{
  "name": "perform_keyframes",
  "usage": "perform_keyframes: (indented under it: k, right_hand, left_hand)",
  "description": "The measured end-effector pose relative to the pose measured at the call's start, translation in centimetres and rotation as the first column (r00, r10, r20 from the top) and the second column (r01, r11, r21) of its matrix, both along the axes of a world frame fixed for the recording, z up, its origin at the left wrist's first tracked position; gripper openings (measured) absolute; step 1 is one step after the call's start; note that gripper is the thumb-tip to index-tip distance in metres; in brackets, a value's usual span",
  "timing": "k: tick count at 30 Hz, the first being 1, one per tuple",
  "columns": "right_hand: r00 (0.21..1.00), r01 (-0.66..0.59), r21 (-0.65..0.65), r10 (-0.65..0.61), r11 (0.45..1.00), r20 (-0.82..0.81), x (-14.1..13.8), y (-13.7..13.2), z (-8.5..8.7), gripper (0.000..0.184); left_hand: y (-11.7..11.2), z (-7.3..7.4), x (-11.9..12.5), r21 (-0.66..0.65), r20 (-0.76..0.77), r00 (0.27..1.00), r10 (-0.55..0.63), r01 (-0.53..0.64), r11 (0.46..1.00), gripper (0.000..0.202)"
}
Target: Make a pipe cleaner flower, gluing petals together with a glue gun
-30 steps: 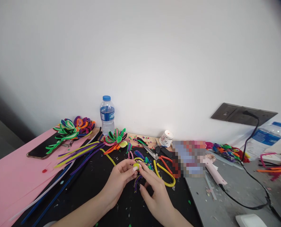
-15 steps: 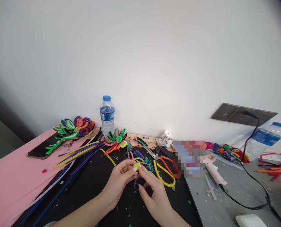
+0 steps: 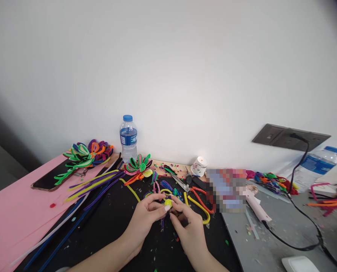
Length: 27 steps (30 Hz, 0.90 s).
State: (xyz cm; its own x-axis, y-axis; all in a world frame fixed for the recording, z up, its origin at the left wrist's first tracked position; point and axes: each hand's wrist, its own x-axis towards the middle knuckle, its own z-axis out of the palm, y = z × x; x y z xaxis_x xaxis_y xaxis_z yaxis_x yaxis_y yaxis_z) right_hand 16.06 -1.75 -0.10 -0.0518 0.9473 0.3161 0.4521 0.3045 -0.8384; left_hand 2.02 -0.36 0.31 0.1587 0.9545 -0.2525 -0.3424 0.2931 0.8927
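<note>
Between my fingertips is a small coil of yellow pipe cleaner (image 3: 167, 204), round and tightly wound. My left hand (image 3: 146, 219) pinches it with thumb and forefinger from the left. From the other side, my right hand (image 3: 189, 222) closes its bent fingers on the same coil, partly hiding it. Looped purple, blue and green pipe cleaner pieces (image 3: 166, 184) lie just beyond my fingers on the black mat (image 3: 114, 226). A bent yellow pipe cleaner (image 3: 203, 211) and orange-handled scissors (image 3: 182, 184) rest to the right of them.
Behind stand a water bottle (image 3: 128, 139) and a paper cup (image 3: 198, 166). Pipe cleaner flowers (image 3: 140, 165), loose stems (image 3: 100, 181) and a phone (image 3: 51, 176) lie left. A pink corded tool (image 3: 256, 206), its black cable (image 3: 287, 248) and a second bottle (image 3: 317, 166) are right.
The yellow coil has come down slightly and to the right, and more of its face shows. My right fingers have shifted upward around it.
</note>
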Motion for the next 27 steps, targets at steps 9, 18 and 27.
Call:
perform_keyframes:
  k: [9,18,27]
  right_hand:
    - [0.999,0.027,-0.033,-0.026,0.999,0.036,0.8,0.5,0.0,0.007]
    - [0.999,-0.022,-0.041,0.024,0.999,0.03,1.3,0.8,-0.5,0.009]
    - [0.996,-0.051,0.004,0.051,0.999,0.072,1.7,1.0,-0.3,0.01]
  left_hand:
    - [0.0,-0.1,-0.1,-0.022,-0.048,0.995,-0.085,0.084,0.996,0.036]
    - [0.3,0.4,-0.2,-0.013,-0.145,0.984,-0.103,0.102,0.995,0.04]
    - [0.7,-0.5,-0.2,0.017,-0.155,0.978,-0.138,0.143,0.99,0.036]
